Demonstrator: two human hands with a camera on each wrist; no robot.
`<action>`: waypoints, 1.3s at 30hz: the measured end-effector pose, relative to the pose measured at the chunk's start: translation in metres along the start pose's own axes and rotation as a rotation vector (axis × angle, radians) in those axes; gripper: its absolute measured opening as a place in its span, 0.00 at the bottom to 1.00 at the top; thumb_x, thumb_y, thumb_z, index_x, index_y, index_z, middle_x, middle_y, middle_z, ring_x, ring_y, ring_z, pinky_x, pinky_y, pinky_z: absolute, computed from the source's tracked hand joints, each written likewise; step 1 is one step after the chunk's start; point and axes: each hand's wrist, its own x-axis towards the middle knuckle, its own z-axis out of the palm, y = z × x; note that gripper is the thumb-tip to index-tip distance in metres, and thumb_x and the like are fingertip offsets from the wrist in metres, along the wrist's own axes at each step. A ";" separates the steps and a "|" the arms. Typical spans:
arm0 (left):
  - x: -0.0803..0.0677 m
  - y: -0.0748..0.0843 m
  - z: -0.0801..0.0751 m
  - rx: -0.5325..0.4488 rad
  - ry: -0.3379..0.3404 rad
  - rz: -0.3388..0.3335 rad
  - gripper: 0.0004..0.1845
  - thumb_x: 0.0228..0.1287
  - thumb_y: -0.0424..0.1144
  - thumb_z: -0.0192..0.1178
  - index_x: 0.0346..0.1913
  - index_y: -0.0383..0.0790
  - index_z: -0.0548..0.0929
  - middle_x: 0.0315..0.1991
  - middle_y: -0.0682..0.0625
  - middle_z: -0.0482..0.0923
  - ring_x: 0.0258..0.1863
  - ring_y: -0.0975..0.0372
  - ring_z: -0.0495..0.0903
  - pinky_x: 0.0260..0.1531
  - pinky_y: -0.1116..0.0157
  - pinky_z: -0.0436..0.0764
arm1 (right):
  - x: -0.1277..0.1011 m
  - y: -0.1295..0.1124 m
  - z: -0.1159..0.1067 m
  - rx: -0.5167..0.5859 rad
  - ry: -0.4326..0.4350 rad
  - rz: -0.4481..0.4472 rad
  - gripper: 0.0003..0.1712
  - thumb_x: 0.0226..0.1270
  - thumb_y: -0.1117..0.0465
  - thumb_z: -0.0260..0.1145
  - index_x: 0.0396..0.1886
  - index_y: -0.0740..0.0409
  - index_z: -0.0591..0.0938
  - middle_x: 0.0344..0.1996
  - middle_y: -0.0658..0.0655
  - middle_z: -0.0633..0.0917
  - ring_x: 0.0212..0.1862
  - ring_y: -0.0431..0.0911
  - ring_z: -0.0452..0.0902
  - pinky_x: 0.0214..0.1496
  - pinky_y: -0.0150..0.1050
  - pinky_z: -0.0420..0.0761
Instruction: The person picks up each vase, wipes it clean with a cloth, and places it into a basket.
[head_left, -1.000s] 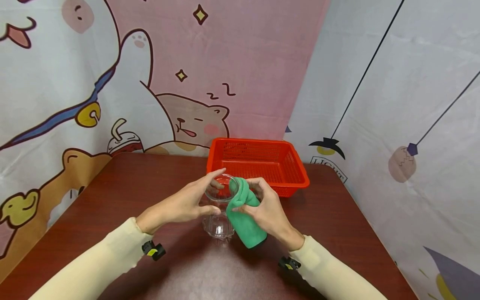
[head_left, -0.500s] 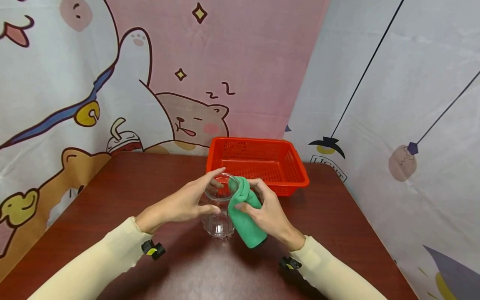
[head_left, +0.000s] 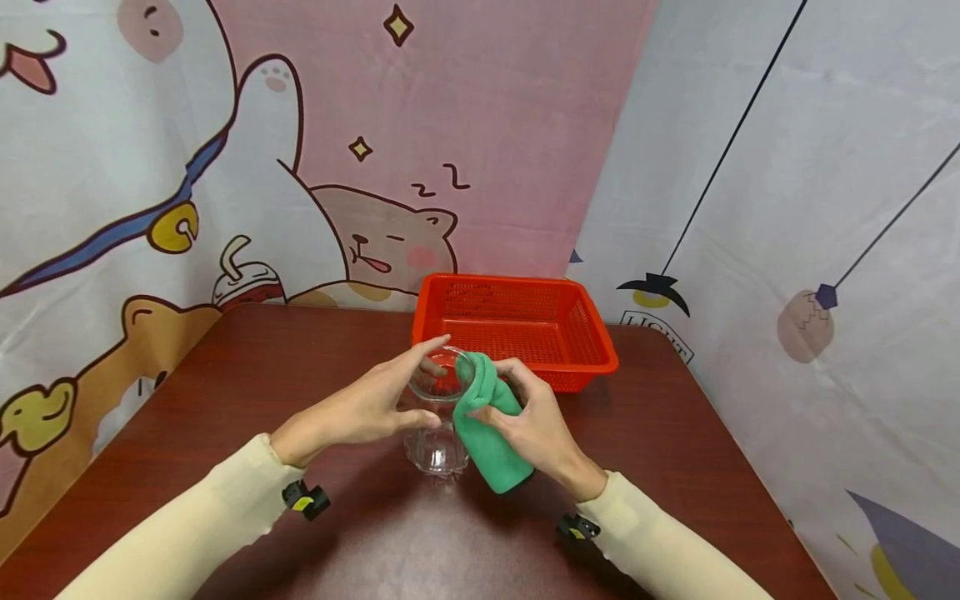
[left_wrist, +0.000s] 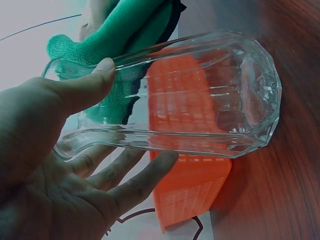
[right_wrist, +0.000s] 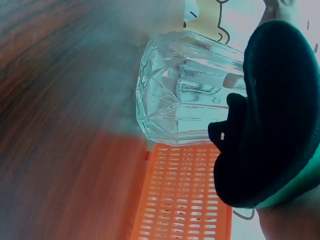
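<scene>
A clear glass vase [head_left: 437,448] with ribbed sides and a flared mouth stands upright in the middle of the head view. My left hand [head_left: 367,411] holds it near the neck, thumb on the near side and fingers round the far side. On the other side, my right hand [head_left: 536,425] grips a folded green cloth [head_left: 495,454] against the vase's rim. Green shows through the glass [left_wrist: 200,95] near the mouth in the left wrist view. The cloth's dark underside [right_wrist: 280,110] hides most of the right fingers in the right wrist view. Whether the vase's base touches the table cannot be told.
A red plastic basket [head_left: 592,364] with perforated walls sits behind the vase, toward the back of the dark brown wooden table [head_left: 660,467]. A cartoon-printed cloth backdrop [head_left: 525,142] rises along the table's back and sides.
The right hand and the green cloth shift very slightly at the vase's rim, and the cloth's folds alter a little. The left hand and the vase stay in place.
</scene>
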 end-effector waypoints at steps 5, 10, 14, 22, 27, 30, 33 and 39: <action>0.001 -0.001 0.000 0.003 0.006 0.011 0.59 0.73 0.37 0.83 0.96 0.41 0.54 0.68 0.39 0.87 0.63 0.45 0.92 0.62 0.44 0.93 | 0.000 0.000 0.000 -0.004 0.000 0.012 0.29 0.73 0.60 0.87 0.70 0.43 0.88 0.60 0.50 0.94 0.58 0.47 0.91 0.60 0.41 0.92; -0.001 -0.001 0.000 0.004 0.004 0.013 0.60 0.73 0.37 0.83 0.96 0.41 0.54 0.68 0.37 0.87 0.64 0.45 0.91 0.62 0.44 0.93 | -0.001 0.000 0.000 -0.023 -0.007 0.043 0.29 0.72 0.58 0.88 0.69 0.41 0.89 0.60 0.49 0.94 0.57 0.47 0.91 0.58 0.42 0.93; -0.002 -0.001 0.000 -0.004 -0.006 -0.001 0.61 0.72 0.36 0.84 0.96 0.43 0.53 0.69 0.37 0.87 0.65 0.44 0.91 0.62 0.44 0.93 | -0.002 0.000 0.001 -0.042 -0.023 0.074 0.29 0.72 0.55 0.88 0.70 0.39 0.89 0.59 0.48 0.94 0.56 0.47 0.92 0.56 0.43 0.93; 0.000 0.000 0.000 -0.011 -0.004 0.001 0.62 0.72 0.36 0.84 0.96 0.43 0.52 0.69 0.40 0.86 0.64 0.46 0.91 0.62 0.44 0.94 | -0.004 0.002 0.002 -0.114 -0.057 0.095 0.30 0.70 0.52 0.89 0.69 0.35 0.89 0.58 0.43 0.95 0.55 0.44 0.91 0.57 0.41 0.91; 0.000 -0.001 0.000 -0.003 0.000 0.002 0.61 0.72 0.37 0.84 0.96 0.43 0.53 0.68 0.42 0.87 0.65 0.45 0.91 0.62 0.42 0.93 | -0.003 0.002 0.001 -0.146 -0.087 0.104 0.31 0.68 0.51 0.90 0.68 0.32 0.89 0.59 0.40 0.94 0.58 0.44 0.90 0.63 0.44 0.88; -0.001 -0.001 0.000 -0.003 0.004 0.005 0.60 0.73 0.38 0.83 0.96 0.43 0.53 0.69 0.41 0.87 0.65 0.44 0.90 0.62 0.42 0.93 | -0.003 0.001 0.000 -0.172 -0.111 0.106 0.31 0.68 0.50 0.90 0.68 0.31 0.88 0.60 0.38 0.93 0.62 0.43 0.89 0.68 0.47 0.86; -0.002 -0.002 0.000 -0.006 0.002 0.006 0.60 0.73 0.38 0.83 0.96 0.43 0.53 0.70 0.39 0.86 0.65 0.44 0.90 0.62 0.42 0.93 | -0.004 0.001 0.000 -0.192 -0.136 0.109 0.32 0.68 0.50 0.91 0.68 0.30 0.87 0.61 0.37 0.93 0.63 0.42 0.88 0.68 0.49 0.85; -0.002 -0.002 0.001 -0.020 -0.009 0.001 0.60 0.73 0.38 0.83 0.96 0.44 0.52 0.72 0.38 0.85 0.65 0.45 0.91 0.63 0.41 0.93 | -0.005 0.001 -0.002 -0.211 -0.153 0.122 0.33 0.68 0.50 0.91 0.68 0.30 0.86 0.58 0.37 0.93 0.54 0.43 0.88 0.60 0.45 0.87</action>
